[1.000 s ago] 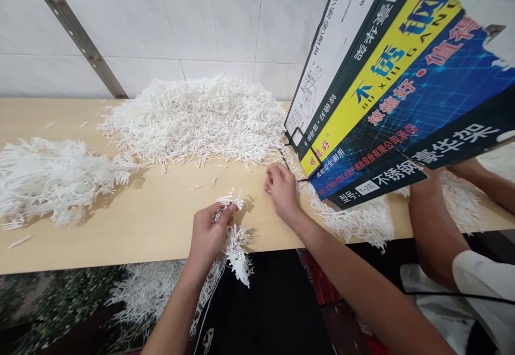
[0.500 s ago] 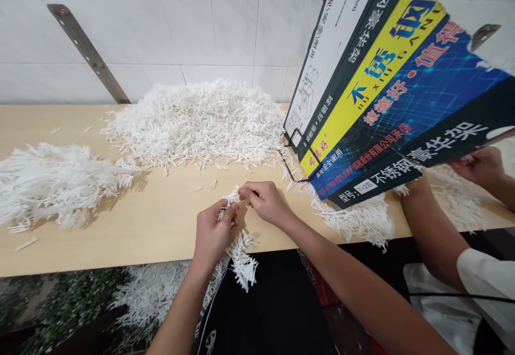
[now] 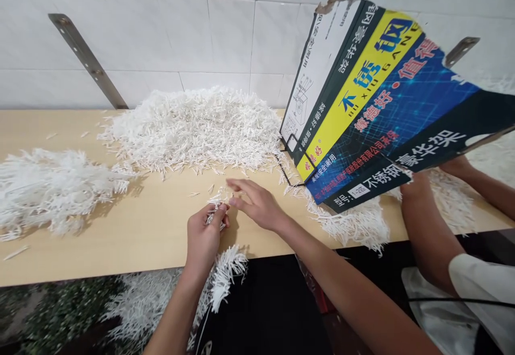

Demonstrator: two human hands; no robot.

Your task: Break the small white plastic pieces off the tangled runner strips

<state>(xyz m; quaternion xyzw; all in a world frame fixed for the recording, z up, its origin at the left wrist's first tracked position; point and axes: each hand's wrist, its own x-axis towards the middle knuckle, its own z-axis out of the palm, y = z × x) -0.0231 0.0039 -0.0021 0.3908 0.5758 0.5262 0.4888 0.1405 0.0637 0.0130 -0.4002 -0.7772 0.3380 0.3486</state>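
Observation:
My left hand [image 3: 205, 231] is closed on a small bunch of thin white plastic sprigs [image 3: 217, 200], whose forked tips poke out above the thumb. Close beside it, my right hand [image 3: 257, 205] has its fingers stretched and thumb apart, near the tips of the bunch. Whether a single sprig touches the right fingers is too small to tell. From below the left wrist a bushy white strand of sprigs [image 3: 229, 274] hangs over the table edge. A few loose sprigs [image 3: 211, 189] lie on the table just beyond my hands.
A big heap of white sprigs [image 3: 201, 130] lies against the tiled wall, a smaller pile [image 3: 60, 189] at the left. A printed cardboard sheet [image 3: 362, 108] stands at the right in a black wire holder [image 3: 289, 170]. Behind it a co-worker's arms [image 3: 426, 221] reach over the table [image 3: 161, 237].
My right hand has opened, its fingers going from a pinch at the bunch to stretched out. The whole view has shifted slightly. The left hand keeps its hold on the sprigs.

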